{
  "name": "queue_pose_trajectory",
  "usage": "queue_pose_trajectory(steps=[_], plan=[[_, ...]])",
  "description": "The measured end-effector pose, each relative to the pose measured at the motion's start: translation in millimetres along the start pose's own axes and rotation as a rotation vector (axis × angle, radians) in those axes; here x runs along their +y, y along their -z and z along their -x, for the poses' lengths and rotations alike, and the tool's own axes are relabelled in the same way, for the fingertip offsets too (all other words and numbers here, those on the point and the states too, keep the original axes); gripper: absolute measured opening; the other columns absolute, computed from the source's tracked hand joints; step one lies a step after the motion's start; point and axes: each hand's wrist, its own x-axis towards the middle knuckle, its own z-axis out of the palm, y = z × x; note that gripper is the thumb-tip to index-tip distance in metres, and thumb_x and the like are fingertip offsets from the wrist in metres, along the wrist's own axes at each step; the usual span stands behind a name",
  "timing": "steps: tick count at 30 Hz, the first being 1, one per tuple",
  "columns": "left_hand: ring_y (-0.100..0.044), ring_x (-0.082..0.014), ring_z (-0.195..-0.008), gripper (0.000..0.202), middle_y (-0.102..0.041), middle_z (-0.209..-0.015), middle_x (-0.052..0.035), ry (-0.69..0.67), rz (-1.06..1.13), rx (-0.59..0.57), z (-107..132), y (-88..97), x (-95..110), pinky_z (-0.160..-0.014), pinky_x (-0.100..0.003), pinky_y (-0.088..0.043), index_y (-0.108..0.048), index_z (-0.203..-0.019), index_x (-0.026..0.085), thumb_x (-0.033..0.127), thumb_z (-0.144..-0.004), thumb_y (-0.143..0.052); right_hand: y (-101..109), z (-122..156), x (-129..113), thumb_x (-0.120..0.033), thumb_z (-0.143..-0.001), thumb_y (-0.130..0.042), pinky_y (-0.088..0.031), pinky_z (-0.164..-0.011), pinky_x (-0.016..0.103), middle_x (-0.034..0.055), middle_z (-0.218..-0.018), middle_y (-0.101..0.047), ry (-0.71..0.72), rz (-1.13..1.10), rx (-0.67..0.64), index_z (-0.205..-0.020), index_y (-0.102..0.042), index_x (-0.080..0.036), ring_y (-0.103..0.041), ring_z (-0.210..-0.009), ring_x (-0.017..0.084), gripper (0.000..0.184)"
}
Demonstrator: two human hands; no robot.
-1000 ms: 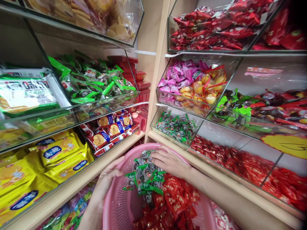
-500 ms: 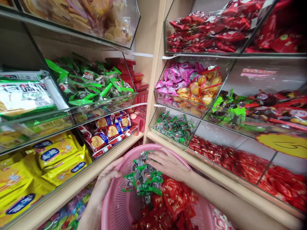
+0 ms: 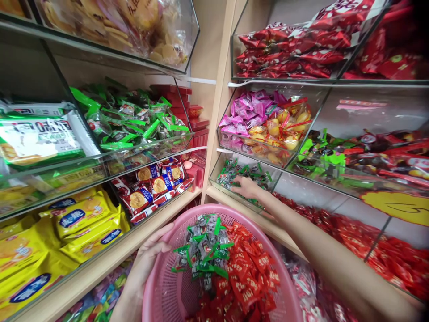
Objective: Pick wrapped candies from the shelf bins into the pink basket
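Observation:
My left hand (image 3: 149,257) grips the rim of a pink mesh basket (image 3: 167,295) held low in front of me. Inside it lies a pile of green-and-clear wrapped candies (image 3: 201,250) beside a heap of red wrapped candies (image 3: 244,277). My right hand (image 3: 246,187) reaches forward into a clear bin (image 3: 219,167) of the same green wrapped candies (image 3: 241,172) on the right shelf. Its fingers curl down among the candies; what they hold is hidden.
Clear shelf bins surround me. On the left are yellow biscuit packs (image 3: 83,219), red-blue snack packs (image 3: 150,188) and green wrapped sweets (image 3: 134,120). On the right are pink and yellow candies (image 3: 264,120), red candies (image 3: 335,228) and red packets (image 3: 301,44) above.
My right hand left the basket's candy pile and moved up and forward into the green candy bin. My left hand kept its hold on the basket rim.

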Motion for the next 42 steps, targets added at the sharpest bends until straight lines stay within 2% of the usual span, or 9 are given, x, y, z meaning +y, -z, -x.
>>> queue_pose_trajectory(steps=[9,13,17,22,26,30,34,37,42], plan=[[-0.052,-0.0113,-0.056,0.074,-0.060,-0.060,0.0056,0.033,0.033,-0.024,-0.4,-0.6,-0.7,-0.070,-0.025,-0.041,-0.043,-0.128,0.024,0.010,-0.058,-0.060,-9.3,-15.6,-0.9,-0.052,-0.073,-0.051,-0.041,-0.075,0.032,0.0091,-0.100,-0.064,-0.117,-0.066,-0.095,-0.099,-0.063,-0.020,-0.057,-0.093,0.023,0.044],[-0.059,-0.0156,-0.072,0.071,-0.067,-0.080,0.0012,0.011,0.008,0.010,-1.8,-1.1,-0.3,-0.076,-0.026,-0.041,-0.048,-0.125,0.022,0.011,-0.056,-0.061,-11.4,-15.8,0.8,-0.052,-0.074,-0.050,-0.041,-0.074,0.034,0.0113,-0.092,-0.066,-0.188,-0.093,-0.081,-0.085,-0.066,-0.017,-0.059,-0.088,0.024,0.040],[-0.059,-0.0159,-0.074,0.067,-0.067,-0.077,0.0006,-0.001,0.007,0.018,-0.9,-1.1,0.4,-0.077,-0.026,-0.041,-0.052,-0.121,0.020,0.011,-0.056,-0.060,-20.0,-18.0,3.2,-0.044,-0.070,-0.058,-0.039,-0.080,0.037,0.0071,-0.097,-0.065,-0.192,-0.146,-0.019,-0.092,-0.065,-0.022,-0.055,-0.097,0.025,0.031],[-0.057,-0.0138,-0.064,0.067,-0.060,-0.058,0.0043,-0.001,0.005,0.005,-0.3,-0.4,0.0,-0.074,-0.025,-0.041,-0.052,-0.122,0.020,0.012,-0.056,-0.061,-27.5,-21.2,5.7,-0.033,-0.067,-0.063,-0.042,-0.075,0.029,0.0047,-0.095,-0.064,-0.173,-0.249,0.098,-0.108,-0.059,-0.021,-0.057,-0.091,0.020,0.043],[-0.060,-0.0156,-0.070,0.074,-0.067,-0.076,0.0018,0.015,0.020,0.023,1.2,-3.6,1.8,-0.072,-0.025,-0.042,-0.047,-0.126,0.022,0.010,-0.055,-0.061,-26.2,-19.6,6.6,-0.020,-0.067,-0.062,-0.042,-0.076,0.024,0.0043,-0.089,-0.064,-0.090,-0.323,0.220,-0.106,-0.060,-0.016,-0.057,-0.085,0.016,0.039],[-0.061,-0.0162,-0.077,0.078,-0.068,-0.084,0.0018,0.034,0.044,0.035,3.0,-6.8,4.0,-0.068,-0.023,-0.042,-0.043,-0.129,0.024,0.009,-0.054,-0.061,-18.8,-13.1,9.0,-0.018,-0.070,-0.059,-0.043,-0.076,0.025,0.0056,-0.088,-0.061,-0.035,-0.375,0.326,-0.105,-0.060,-0.014,-0.057,-0.079,0.015,0.035],[-0.060,-0.0149,-0.081,0.075,-0.068,-0.081,0.0026,0.006,0.052,0.024,2.5,-4.4,2.1,-0.075,-0.021,-0.041,-0.047,-0.126,0.024,0.009,-0.054,-0.062,-6.4,6.0,11.4,-0.022,-0.070,-0.061,-0.045,-0.072,0.027,0.0050,-0.089,-0.057,0.051,-0.494,0.450,-0.104,-0.060,-0.016,-0.056,-0.072,0.013,0.035],[-0.061,-0.0155,-0.081,0.076,-0.068,-0.088,0.0012,0.019,0.048,0.010,1.9,-2.0,0.4,-0.072,-0.022,-0.042,-0.046,-0.126,0.025,0.009,-0.054,-0.062,1.0,36.6,8.9,-0.027,-0.070,-0.062,-0.047,-0.070,0.029,0.0047,-0.092,-0.054,0.187,-0.665,0.526,-0.100,-0.060,-0.018,-0.056,-0.071,0.013,0.032],[-0.061,-0.0161,-0.074,0.076,-0.067,-0.094,-0.0010,0.020,0.020,0.023,3.2,-3.9,2.0,-0.070,-0.025,-0.043,-0.044,-0.128,0.025,0.009,-0.055,-0.061,-4.4,105.6,-3.7,-0.033,-0.076,-0.059,-0.047,-0.076,0.031,0.0041,-0.100,-0.054,0.275,-0.898,0.392,-0.106,-0.057,-0.024,-0.055,-0.082,0.014,0.032]])
